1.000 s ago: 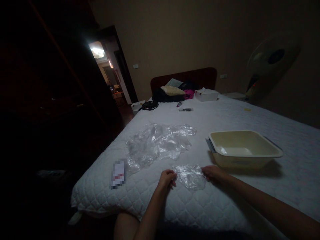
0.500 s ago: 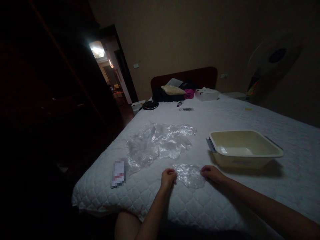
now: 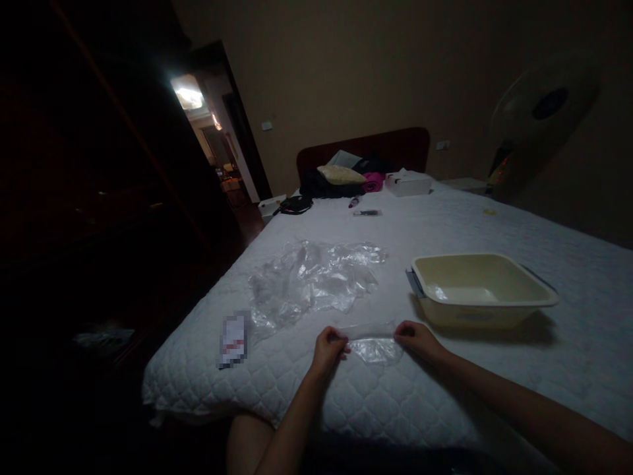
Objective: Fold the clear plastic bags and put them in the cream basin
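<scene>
Just in from the near edge of the white quilt (image 3: pixel 405 409), a small piece of clear plastic (image 3: pixel 374 352), perhaps a bag, is lying between the person's two hands. From where I'm standing, the left hand (image 3: pixel 330 348) is pinching its left side between thumb and fingertips, and the right hand (image 3: pixel 418 338) is gripping the opposite side likewise; a straight crease is running between them. I'm judging it feather-light, limp and rather slippery, creasing easily and probably tearing if tugged hard, so both side edges, level with that crease, are seeming the best places to hold. Near the right hand, a cream basin (image 3: pixel 475 316) is standing on the quilt; leftward, a crumpled spread of similar plastic (image 3: pixel 316 280) is glinting. Farther off, a white box (image 3: pixel 408 186) is resting toward the dark headboard (image 3: pixel 395 144).
</scene>
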The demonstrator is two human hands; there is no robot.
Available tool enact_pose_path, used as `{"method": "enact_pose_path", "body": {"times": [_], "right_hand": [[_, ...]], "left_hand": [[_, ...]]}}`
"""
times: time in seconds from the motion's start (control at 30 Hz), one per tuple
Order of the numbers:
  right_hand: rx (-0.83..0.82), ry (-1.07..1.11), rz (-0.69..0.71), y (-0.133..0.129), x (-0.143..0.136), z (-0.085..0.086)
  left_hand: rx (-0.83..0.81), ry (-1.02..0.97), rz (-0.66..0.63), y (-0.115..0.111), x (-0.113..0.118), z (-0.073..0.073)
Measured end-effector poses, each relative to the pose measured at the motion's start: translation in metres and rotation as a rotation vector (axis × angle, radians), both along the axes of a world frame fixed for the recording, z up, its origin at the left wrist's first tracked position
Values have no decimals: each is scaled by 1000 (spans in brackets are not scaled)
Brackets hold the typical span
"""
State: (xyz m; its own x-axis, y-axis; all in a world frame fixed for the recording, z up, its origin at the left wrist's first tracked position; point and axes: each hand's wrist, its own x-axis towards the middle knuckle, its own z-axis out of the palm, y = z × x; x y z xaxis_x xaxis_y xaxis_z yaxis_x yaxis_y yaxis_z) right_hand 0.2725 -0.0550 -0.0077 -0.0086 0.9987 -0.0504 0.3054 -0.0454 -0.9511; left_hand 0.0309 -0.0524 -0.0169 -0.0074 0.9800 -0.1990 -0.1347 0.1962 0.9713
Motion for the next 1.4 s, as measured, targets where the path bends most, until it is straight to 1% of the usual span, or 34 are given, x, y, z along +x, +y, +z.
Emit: {"method": "enact_pose_path", "body": {"times": [0.13, 0.23, 0.33, 0.47, 0.57, 0.67, 0.9, 1.03, 1.17, 1.27, 1.33, 1.4], "right_hand": [[25, 15, 44, -1, 1, -1], [23, -9, 49, -1, 3, 0], [12, -34, 80, 0, 5, 3], [15, -10, 147, 1, 7, 7], [34, 12, 132, 1, 8, 8], [55, -21, 117, 2, 6, 8], [118, -61, 175, 3, 1, 8], [208, -242, 150, -4, 0, 11], [314, -501, 168, -16, 4, 24], [485, -739, 258, -23, 11, 31], [629, -900, 352, -24, 18, 28], [792, -1017, 440, -23, 24, 23]], "left_hand": [[48, -50, -27, -3, -2, 5], [41, 0, -64, -4, -4, 6], [19, 61, -66, -3, -3, 4], [27, 100, -54, 2, -2, -3], [40, 112, -57, 4, -1, -6], [63, 109, -62, 4, -1, -8], [111, 95, -35, 1, 0, -9], [132, 107, -70, 0, -4, -9], [211, 133, -119, 0, -10, -8], [294, 166, -137, 0, -12, -5], [356, 216, -157, -2, -14, -4], [457, 336, -200, -4, -16, -5]]}}
